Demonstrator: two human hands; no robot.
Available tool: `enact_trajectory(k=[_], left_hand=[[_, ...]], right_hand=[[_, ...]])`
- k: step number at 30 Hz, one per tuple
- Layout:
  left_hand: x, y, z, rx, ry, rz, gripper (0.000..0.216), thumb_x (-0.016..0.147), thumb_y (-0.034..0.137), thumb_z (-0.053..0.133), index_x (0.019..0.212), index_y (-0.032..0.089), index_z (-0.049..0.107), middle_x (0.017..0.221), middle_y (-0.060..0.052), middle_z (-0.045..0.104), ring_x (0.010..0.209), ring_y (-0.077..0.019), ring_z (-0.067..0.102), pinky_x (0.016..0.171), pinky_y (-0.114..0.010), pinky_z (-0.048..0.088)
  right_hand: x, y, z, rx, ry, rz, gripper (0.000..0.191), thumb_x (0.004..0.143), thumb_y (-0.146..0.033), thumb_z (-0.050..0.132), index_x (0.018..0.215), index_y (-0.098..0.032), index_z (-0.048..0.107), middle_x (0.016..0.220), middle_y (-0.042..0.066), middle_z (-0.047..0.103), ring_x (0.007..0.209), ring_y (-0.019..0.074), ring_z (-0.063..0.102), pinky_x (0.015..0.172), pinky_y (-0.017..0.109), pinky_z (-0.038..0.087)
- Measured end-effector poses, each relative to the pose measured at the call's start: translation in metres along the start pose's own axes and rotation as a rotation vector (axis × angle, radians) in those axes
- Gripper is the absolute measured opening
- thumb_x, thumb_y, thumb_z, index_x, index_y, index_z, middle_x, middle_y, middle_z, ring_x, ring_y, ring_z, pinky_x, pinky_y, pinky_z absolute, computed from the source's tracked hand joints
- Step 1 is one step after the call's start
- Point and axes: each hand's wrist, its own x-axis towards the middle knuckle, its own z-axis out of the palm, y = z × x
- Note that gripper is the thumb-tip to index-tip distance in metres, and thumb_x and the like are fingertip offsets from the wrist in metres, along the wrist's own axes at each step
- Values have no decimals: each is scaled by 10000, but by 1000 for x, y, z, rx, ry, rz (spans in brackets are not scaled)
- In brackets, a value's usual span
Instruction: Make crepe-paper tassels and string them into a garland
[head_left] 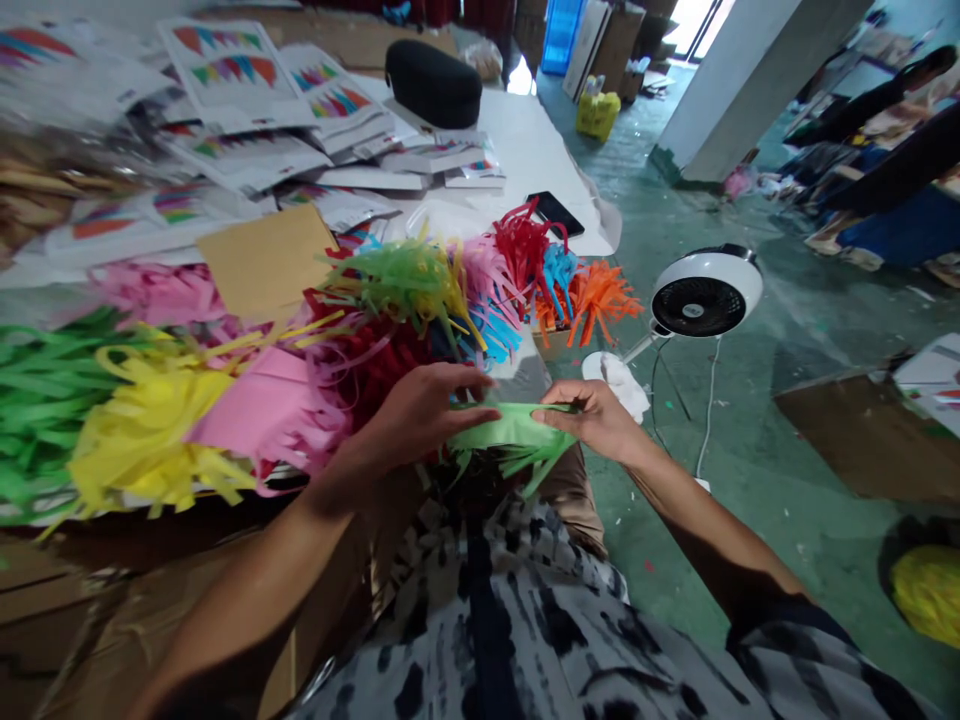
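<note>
A light green fringed strip of tissue paper [510,428] is stretched between my two hands, close to my body at the table edge. My left hand [427,410] pinches its left end between thumb and fingers. On the right end, my right hand [592,418] grips the upper edge. The cut fringe hangs down below, more of it on the right. Just beyond lie finished-looking fringed tassels: green and yellow ones [409,280], red [521,245], blue [559,275] and orange [604,298].
Loose green [52,410], yellow [157,420] and pink fringed paper [262,410] covers the table's left. Behind are a brown card [266,262], printed packets [232,75], a black case [433,83] and a phone [555,213]. A fan [705,290] stands right; a person [885,110] works farther off.
</note>
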Motion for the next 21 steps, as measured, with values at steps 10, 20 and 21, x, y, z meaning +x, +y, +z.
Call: enact_trajectory(k=[10,20,21], left_hand=[[15,4,-14,106,289,53,336,873,481,746,1033,187,774,1030,-64,784,985,-236,698,899,-330,522],[30,12,-2,284,44,140,173,922,320,693,829,189,759,808,-18,750,724,-163,670,675,-257,436],[29,11,-6,307,87,131,195,934,347,678,853,189,758,841,-29,755,755,-173,675,695,-262,443]], right_hand=[[-3,0,-15,-17,55,-19,399,731,-526,888,752,-160,730,670,-10,641,612,120,525,597,251,396],[-7,-6,-15,-129,52,-94,376,816,-528,828,779,-165,737,689,-10,632,655,126,529,629,255,401],[-7,-4,-17,-119,60,-84,385,803,-534,836,770,-164,734,676,-13,625,641,123,519,618,254,394]])
